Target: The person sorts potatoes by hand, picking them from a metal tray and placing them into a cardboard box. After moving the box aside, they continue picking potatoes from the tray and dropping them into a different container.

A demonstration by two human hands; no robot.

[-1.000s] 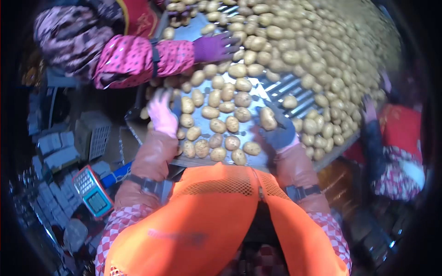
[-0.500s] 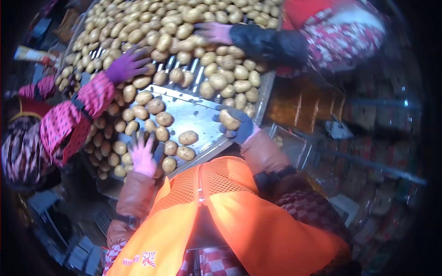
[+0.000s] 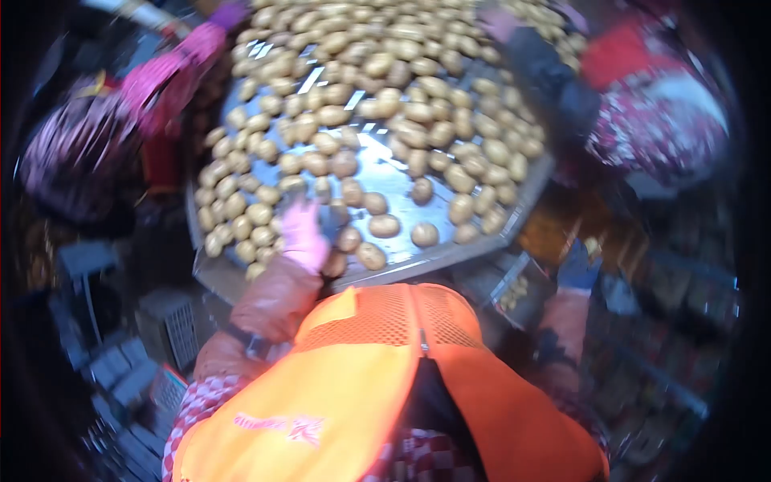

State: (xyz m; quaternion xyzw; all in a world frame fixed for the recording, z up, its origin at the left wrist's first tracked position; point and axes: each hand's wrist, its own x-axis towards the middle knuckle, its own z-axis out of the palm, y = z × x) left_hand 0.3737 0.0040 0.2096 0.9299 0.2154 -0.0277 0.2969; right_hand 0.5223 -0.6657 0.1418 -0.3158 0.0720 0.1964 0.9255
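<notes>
Now the person's left hand (image 3: 303, 230) rests at nine o'clock among potatoes (image 3: 333, 115), which spread over the metal table (image 3: 434, 261) and crowd thickest toward twelve; blur hides whether its fingers pinch one. At three o'clock, past the rim, the right hand (image 3: 579, 267) extends with a pale lump (image 3: 593, 247) by its fingertips, and whether it is gripped cannot be told.

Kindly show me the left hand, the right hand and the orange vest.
Left hand (image 3: 305, 233): head view, back of hand.
Right hand (image 3: 578, 267): head view, blue glove's middle.
Vest (image 3: 373, 357): head view, orange front.
</notes>
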